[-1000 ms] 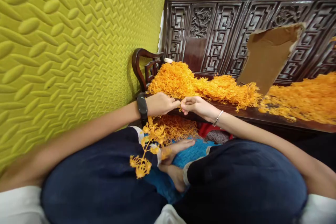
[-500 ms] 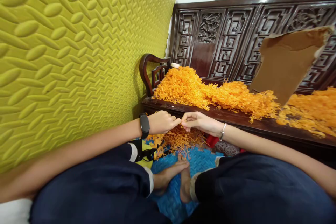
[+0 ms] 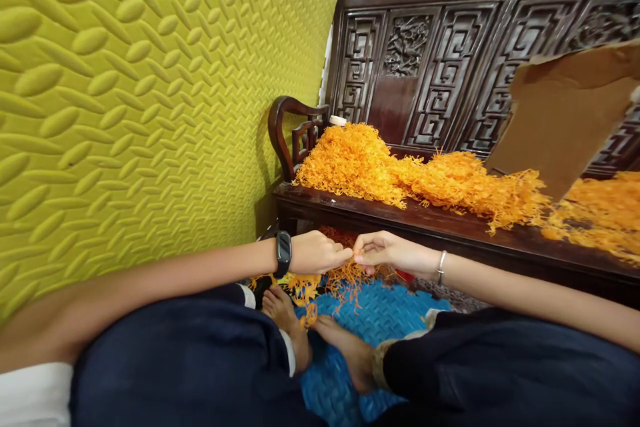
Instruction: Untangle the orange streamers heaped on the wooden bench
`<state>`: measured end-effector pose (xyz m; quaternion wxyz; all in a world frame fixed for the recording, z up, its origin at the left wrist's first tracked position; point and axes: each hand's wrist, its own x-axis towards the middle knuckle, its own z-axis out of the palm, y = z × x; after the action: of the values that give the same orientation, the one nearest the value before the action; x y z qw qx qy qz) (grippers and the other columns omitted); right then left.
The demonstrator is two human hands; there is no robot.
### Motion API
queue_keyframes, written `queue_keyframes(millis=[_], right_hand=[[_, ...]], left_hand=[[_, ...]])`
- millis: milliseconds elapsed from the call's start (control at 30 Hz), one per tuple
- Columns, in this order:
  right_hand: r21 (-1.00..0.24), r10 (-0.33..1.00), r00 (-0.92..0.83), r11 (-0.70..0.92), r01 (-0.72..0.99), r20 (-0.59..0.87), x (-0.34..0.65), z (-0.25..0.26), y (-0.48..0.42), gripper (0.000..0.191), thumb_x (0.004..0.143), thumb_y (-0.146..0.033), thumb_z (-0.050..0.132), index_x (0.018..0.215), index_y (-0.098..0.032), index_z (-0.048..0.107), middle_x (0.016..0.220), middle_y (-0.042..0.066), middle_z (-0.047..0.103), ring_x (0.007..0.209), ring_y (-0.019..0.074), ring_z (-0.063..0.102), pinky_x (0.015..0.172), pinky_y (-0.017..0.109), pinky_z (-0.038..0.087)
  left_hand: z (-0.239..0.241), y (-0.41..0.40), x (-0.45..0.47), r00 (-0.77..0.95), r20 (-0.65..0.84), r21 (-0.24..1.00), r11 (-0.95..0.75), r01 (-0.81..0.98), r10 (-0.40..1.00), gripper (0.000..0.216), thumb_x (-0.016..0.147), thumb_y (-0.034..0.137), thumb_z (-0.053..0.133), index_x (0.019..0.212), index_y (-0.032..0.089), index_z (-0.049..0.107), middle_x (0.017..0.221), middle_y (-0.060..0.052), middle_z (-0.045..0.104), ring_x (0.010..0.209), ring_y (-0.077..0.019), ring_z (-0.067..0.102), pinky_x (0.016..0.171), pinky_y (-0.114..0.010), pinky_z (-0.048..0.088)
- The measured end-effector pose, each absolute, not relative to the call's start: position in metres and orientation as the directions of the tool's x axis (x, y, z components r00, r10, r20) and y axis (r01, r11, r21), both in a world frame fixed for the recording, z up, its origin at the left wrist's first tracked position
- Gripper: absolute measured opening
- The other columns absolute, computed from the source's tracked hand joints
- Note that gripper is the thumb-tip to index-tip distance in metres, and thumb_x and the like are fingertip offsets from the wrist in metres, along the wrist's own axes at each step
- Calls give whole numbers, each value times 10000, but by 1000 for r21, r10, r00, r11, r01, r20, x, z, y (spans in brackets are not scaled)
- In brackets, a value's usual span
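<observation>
My left hand [image 3: 320,253], with a black band on its wrist, is closed, its fingers curled and thumb and forefinger pointing right. My right hand [image 3: 393,252], wearing a silver bracelet, pinches a tiny orange piece [image 3: 359,253] at its fingertips, which meet or nearly meet those of the left. What the left fingers hold is hidden. Below both hands, loose orange strands [image 3: 345,283] hang or lie in a tangle near the floor. Behind them, a heap of orange branching pieces [image 3: 355,160] rests on the dark wooden bench [image 3: 330,203].
A yellow textured foam wall [image 3: 150,147] rises on the left. Torn cardboard [image 3: 555,117] leans on the carved bench back [image 3: 453,73]. A white round item [image 3: 338,120] sits by the armrest [image 3: 280,127]. My bare feet are on blue foam matting [image 3: 385,307].
My feet have moved apart; the left one now sits further left. Both hands appear slightly lower and further right as the view shifts, still fingertip to fingertip.
</observation>
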<state>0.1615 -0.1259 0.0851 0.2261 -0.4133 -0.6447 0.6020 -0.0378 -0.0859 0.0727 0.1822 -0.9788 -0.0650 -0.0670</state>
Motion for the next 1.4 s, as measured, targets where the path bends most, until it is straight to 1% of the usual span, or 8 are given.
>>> queue_keyframes(millis=[200,367,533,700,867,1167,1267,1400], right_hand=[[-951,847,-484,-79,299,-222,162,85,-132,337,614,-393,760,705,-143,554,595,-33,555,565,96,515,609,265,401],[-964,871,-455,-74,254,-187,167,85,-136,310,637,-381,742,703,-138,562,588,-27,556,552,91,506,583,257,388],[-964,863,-450,-140,225,-230,167,85,-140,294,641,-376,737,697,-143,566,584,-26,555,545,95,511,595,266,401],[-966,870,-432,-165,199,-237,169,88,-150,292,641,-364,741,672,-140,556,602,-20,557,546,88,515,569,249,392],[-960,879,-401,-188,205,-258,170,95,-161,312,642,-374,743,664,-143,534,580,-31,527,534,80,494,513,233,350],[-963,871,-415,-207,173,-262,176,85,-163,261,684,-336,721,677,-133,555,612,-19,556,567,82,523,588,238,390],[-966,877,-410,-198,166,-250,177,89,-163,240,676,-309,728,680,-131,566,602,-22,548,562,80,515,581,233,388],[-974,881,-419,-171,150,-219,173,92,-156,236,678,-308,727,686,-126,578,623,-17,546,575,80,516,592,237,398]], left_hand=[[75,-86,-37,988,112,-382,-913,142,107,98,902,177,408,837,167,480,702,-41,635,564,-146,577,479,-271,352],[82,-88,-33,987,97,-388,-908,157,129,161,931,229,367,847,163,487,708,-38,643,584,-139,582,499,-268,342],[87,-90,-30,988,60,-396,-905,156,144,208,945,253,332,843,159,487,720,-42,654,596,-141,590,502,-274,324],[92,-93,-25,992,86,-379,-918,115,89,222,948,258,323,818,165,478,708,-41,653,587,-129,586,498,-264,316],[101,-99,-20,994,87,-409,-907,100,70,174,932,225,362,821,162,481,700,-40,649,563,-136,578,473,-269,301],[96,-107,-20,989,28,-307,-941,144,142,217,950,272,323,814,177,463,759,-21,674,611,-122,604,489,-250,316],[99,-106,-20,989,27,-311,-939,150,149,214,949,268,324,825,173,471,773,-27,679,614,-125,607,485,-254,308],[108,-104,-22,983,50,-362,-913,185,179,235,945,279,323,841,166,501,756,-42,682,604,-138,608,468,-261,269]])
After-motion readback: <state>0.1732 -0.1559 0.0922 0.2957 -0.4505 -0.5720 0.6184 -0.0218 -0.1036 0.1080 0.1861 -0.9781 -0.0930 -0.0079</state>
